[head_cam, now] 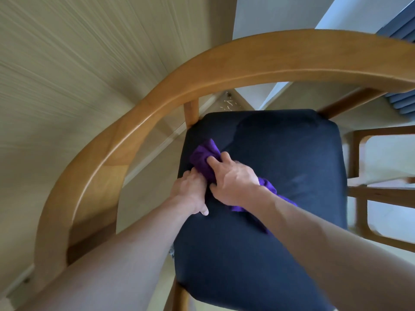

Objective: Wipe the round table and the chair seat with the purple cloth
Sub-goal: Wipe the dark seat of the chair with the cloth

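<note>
— Seat condition?
— Chair seat (pixel 280 176): dark navy upholstery, squarish with rounded corners, level within its wooden frame.
— Cloth?
— Purple cloth (pixel 203 159): crumpled, lying on the seat near its left edge, towards the rear left corner.

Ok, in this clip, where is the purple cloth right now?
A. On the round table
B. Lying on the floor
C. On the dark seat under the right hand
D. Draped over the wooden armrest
C: the cloth lies bunched on the seat, pressed down by the right hand.
</note>
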Tool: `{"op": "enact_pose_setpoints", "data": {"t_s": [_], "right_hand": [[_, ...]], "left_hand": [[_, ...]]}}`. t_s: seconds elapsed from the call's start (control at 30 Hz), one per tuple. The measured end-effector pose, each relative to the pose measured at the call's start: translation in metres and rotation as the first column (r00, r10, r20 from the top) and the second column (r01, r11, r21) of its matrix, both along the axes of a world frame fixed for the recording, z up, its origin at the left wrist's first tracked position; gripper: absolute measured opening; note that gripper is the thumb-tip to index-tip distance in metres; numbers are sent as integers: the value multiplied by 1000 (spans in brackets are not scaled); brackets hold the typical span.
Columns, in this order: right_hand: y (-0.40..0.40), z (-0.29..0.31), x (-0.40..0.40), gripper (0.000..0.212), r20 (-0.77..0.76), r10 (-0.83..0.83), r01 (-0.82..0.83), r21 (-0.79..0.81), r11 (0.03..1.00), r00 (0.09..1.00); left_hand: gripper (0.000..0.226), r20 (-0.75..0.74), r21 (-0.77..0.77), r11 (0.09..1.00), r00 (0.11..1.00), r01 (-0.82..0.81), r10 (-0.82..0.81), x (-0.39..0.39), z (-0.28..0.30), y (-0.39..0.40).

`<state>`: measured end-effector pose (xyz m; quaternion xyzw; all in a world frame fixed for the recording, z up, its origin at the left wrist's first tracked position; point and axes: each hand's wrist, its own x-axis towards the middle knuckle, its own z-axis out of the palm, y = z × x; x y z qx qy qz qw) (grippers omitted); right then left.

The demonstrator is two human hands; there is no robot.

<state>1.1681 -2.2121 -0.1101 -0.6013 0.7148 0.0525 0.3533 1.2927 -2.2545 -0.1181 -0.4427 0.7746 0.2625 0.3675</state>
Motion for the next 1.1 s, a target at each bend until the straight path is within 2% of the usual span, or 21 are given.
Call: {"op": "enact_pose_setpoints", "data": {"t_s": [0.03, 0.1, 0.17, 0.23, 0.3, 0.33, 0.37, 0.43, 0.5, 0.57, 0.63, 0.67, 0.77, 0.83, 0.87, 0.93, 1.0, 1.07, 1.1], "right_hand": [[-8, -1, -14, 48, -25, -47, 47, 1, 999, 999], [-24, -6, -55, 48, -127, -241, 241, -17, 970, 962], [-37, -9, -98, 48, -190, -491, 488, -65, 870, 850], [-46, -12, -117, 50, -204, -623, 619, -89, 780, 755], [-50, -11, -100, 49, -217, -620, 614, -105, 783, 754], [-49, -10, -80, 45, -203, -575, 563, -121, 818, 792], [-45, -10, -56, 42, -168, -497, 481, -129, 867, 851], [-34, -7, -6, 39, -79, -232, 222, -120, 968, 969], [-26, -5, 18, 34, -31, -18, 15, -110, 994, 999], [-31, -5, 1, 32, -21, 34, -37, -155, 987, 999], [-37, -10, -38, 35, -119, -43, 18, -199, 980, 992], [-38, -12, -64, 35, -172, -150, 112, -211, 971, 974], [-41, -16, -122, 33, -263, -497, 452, -215, 866, 827], [-52, -18, -118, 35, -302, -548, 519, -176, 836, 780], [-58, -16, -103, 36, -313, -519, 492, -165, 855, 795], [-64, -9, -59, 38, -266, -355, 326, -147, 934, 896], [-58, -1, -10, 39, -203, -31, 8, -112, 994, 979], [-45, 5, 20, 36, -159, 274, -291, -96, 952, 948], [-45, 6, 20, 35, -147, 326, -343, -108, 933, 934]], "left_hand": [[98, 12, -10, 1000, 1000, 13, -13, -1, 1, 0], [93, 24, -22, 999, 999, 31, -30, -4, 1, 0], [91, 24, -25, 999, 999, 35, -34, -5, 0, 0], [90, 31, -30, 998, 998, 49, -48, -5, -1, 0], [92, 47, -27, 998, 997, 62, -61, -7, -4, 0], [93, 57, -28, 997, 996, 67, -66, -8, -5, 0], [95, 66, -31, 997, 995, 75, -72, -9, -6, 0], [99, 94, -25, 995, 991, 101, -98, -9, -8, -1], [98, 124, -1, 991, 984, 131, -130, -8, -10, -1], [94, 94, -3, 994, 990, 108, -108, -5, -10, 0], [90, 49, -27, 997, 997, 69, -68, -5, -9, 0], [86, 39, -33, 998, 998, 55, -54, -5, -8, 0], [86, 30, -34, 999, 999, 38, -37, -5, -7, 1], [86, 33, -34, 998, 998, 47, -46, -6, -8, 2], [85, 36, -31, 998, 998, 57, -56, -6, -8, 2], [88, 43, -26, 998, 997, 63, -62, -6, -10, 2], [90, 59, -11, 997, 995, 78, -78, -5, -12, 3], [84, 103, 16, 995, 990, 96, -98, -3, -14, 3], [84, 104, 22, 996, 990, 90, -92, -2, -14, 3]]}}
